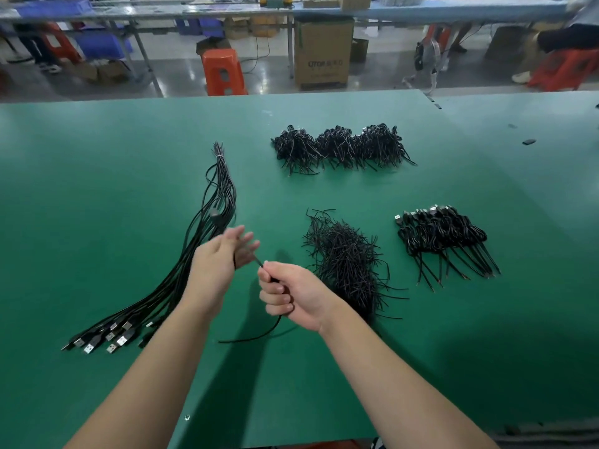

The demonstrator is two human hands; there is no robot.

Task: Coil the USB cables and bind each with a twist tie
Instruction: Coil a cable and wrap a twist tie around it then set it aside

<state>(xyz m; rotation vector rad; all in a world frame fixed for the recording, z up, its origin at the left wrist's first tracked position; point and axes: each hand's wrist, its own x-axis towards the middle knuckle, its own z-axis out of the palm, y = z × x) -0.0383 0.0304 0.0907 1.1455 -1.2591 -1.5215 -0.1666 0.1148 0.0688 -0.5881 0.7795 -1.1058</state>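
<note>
Both hands are up over the green table, working one black USB cable between them. The right hand is clenched in a fist around the cable, fingers curled tight; the cable comes out of the top of the fist and a loose tail drops from the bottom, curving down to the left until its end rests on the table. The left hand sits just beside it, fingers fairly straight and pointing up and to the right, a little blurred; the cable runs from the right fist in against its palm and fingers, though whether anything there actually pinches it, I cannot tell.

To the left lies a long bundle of uncoiled cables, tied together at the far end, plugs fanned out at the near end. Just right of the right hand is a heap of black twist ties. Further right sits a neat row of coiled cables, plugs at the far side. Toward the far edge lie heaps of bound cables.
</note>
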